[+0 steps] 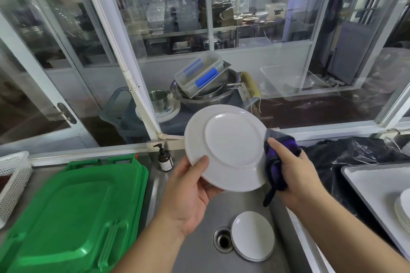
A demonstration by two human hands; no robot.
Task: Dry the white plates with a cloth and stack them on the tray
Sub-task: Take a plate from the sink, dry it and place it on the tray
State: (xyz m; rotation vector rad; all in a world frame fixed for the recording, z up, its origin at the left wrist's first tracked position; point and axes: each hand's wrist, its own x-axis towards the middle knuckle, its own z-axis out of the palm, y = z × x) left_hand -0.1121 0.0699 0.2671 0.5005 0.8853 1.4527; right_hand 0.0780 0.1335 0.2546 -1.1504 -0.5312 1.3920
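The left hand (188,193) pinched the plate (226,147) by its rim; the right hand (292,173) gripped the cloth (276,162). A hard wipe could have knocked the plate into the sink (199,239).

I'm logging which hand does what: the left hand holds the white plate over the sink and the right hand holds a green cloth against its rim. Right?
Not quite. The cloth is purple and grey, not green, as the head view shows. The rest stands: the left hand holds the white plate over the sink, and the right hand holds the cloth against its rim.
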